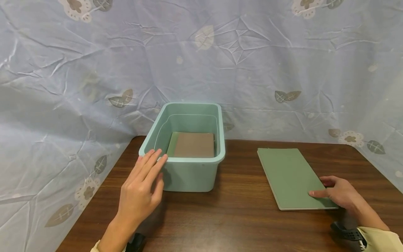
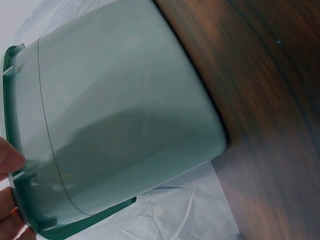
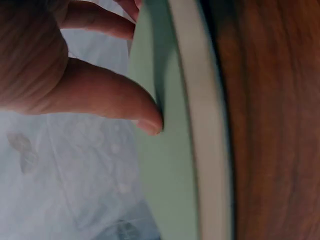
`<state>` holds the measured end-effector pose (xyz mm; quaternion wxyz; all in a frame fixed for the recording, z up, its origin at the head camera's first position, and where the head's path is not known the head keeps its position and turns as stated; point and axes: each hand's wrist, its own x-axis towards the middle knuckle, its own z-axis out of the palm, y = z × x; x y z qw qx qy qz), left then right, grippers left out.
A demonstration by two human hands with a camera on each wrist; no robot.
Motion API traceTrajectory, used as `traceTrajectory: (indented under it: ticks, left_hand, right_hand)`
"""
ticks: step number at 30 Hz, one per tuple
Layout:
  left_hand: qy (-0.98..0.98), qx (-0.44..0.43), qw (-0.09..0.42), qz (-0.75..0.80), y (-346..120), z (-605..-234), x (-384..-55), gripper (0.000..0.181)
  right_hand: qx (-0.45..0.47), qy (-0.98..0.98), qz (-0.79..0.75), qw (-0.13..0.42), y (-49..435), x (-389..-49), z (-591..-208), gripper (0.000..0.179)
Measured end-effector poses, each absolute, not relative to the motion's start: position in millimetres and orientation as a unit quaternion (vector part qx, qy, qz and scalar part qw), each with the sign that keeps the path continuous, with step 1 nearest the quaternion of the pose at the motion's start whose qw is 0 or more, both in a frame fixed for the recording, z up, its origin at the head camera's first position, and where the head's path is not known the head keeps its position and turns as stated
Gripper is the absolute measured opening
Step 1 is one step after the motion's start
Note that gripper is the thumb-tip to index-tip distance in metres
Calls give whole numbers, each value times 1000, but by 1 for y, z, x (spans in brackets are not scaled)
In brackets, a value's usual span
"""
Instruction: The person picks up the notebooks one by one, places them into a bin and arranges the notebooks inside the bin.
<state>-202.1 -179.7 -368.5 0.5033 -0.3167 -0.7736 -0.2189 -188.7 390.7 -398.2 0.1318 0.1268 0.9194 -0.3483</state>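
A green book (image 1: 288, 178) with a plain cover lies on the table at the right. My right hand (image 1: 338, 194) grips its right edge near the front corner. The thumb (image 3: 135, 107) presses flat on the cover while the other fingers sit at the side edge, partly hidden. To the left stands a pale green plastic bin (image 1: 189, 175), its near wall (image 2: 125, 100) filling much of the left wrist view. My left hand (image 1: 140, 194) rests its fairly straight fingertips at the near left corner of the rim. Inside the bin lie a brown book (image 1: 194, 144) and a green one (image 1: 171, 143) partly under it.
The dark wooden table (image 1: 242, 217) runs beneath everything. Behind and at the left hangs a wrinkled, pale floral sheet (image 1: 189, 63). The table's far edge lies just behind the bin and book. A dark band (image 1: 347, 232) is on my right wrist.
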Motion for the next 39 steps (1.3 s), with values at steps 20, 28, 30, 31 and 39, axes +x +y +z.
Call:
traceTrajectory:
  ticks: [20, 28, 30, 31, 39]
  left_hand:
    - [-772, -318, 503, -221, -178, -369, -204, 48]
    - [-771, -318, 505, -222, -179, -368, -203, 48]
    - [-771, -317, 506, -223, -180, -368, -203, 48]
    - [-771, -316, 505, -223, -180, -368, -203, 48]
    - [-771, -317, 505, -223, -179, -367, -202, 48]
  right_hand:
    - [138, 926, -322, 138, 382, -196, -395, 129]
    - [148, 923, -327, 140, 381, -197, -396, 129]
    - [150, 924, -324, 137, 381, -198, -396, 126]
    - [151, 924, -324, 134, 381, -198, -395, 124]
    - [170, 885, -418, 113, 385, -196, -397, 91]
